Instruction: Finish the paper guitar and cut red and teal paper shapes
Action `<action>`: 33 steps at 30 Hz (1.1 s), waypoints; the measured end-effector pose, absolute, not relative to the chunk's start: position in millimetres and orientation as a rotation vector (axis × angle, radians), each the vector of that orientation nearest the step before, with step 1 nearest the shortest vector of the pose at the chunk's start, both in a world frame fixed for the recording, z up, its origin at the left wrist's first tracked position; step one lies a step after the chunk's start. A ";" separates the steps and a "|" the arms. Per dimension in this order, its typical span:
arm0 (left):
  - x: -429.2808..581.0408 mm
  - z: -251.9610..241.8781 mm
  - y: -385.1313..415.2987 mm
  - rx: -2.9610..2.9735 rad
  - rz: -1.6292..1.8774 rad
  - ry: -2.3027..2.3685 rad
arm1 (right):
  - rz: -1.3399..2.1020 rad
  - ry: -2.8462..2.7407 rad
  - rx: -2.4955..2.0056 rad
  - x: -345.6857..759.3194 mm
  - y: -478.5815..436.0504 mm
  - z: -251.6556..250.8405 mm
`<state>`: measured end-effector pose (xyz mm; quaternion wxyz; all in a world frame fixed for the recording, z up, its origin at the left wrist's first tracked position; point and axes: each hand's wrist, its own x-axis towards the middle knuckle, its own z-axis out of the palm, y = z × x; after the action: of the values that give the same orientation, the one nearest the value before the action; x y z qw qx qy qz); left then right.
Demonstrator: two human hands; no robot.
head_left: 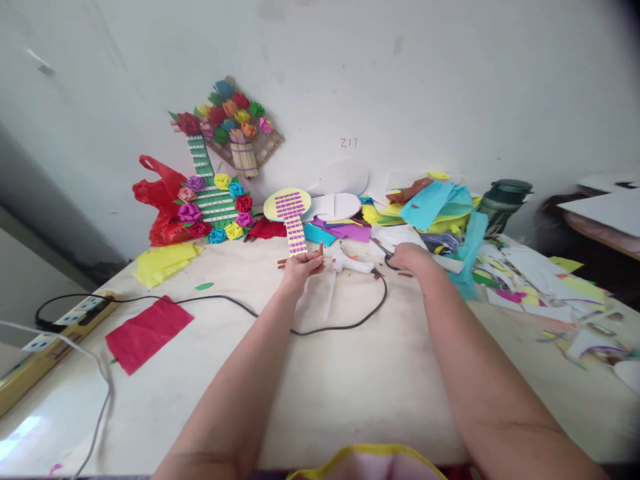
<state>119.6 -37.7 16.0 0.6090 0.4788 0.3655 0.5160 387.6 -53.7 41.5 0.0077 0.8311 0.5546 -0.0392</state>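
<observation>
My left hand pinches the lower end of a paper craft paddle, a yellow disc and stem covered with small purple squares, and holds it upright over the table. A white glue gun lies just right of that hand, its black cord looping toward me. My right hand rests knuckles up on the table past the glue gun, with fingers curled around the dark handles of scissors.
Heaps of coloured paper scraps cover the right side. Paper-flower crafts and a red plastic bag lean at the wall. A red sheet, yellow sheet and power strip lie left. A green bottle stands right.
</observation>
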 end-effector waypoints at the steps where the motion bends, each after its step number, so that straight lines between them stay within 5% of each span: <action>1: 118.3 15.0 -36.3 1.078 1.196 0.837 | -0.137 1.725 2.594 386.7 -55.0 42.0; 33: 112.1 21.1 -36.8 0.967 1.180 0.735 | -0.257 1.760 2.395 357.4 -66.2 62.4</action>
<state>112.1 -36.8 21.1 0.6623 0.4279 0.3253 0.5219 357.4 -66.2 62.4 0.0793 0.8003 0.5882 -0.0859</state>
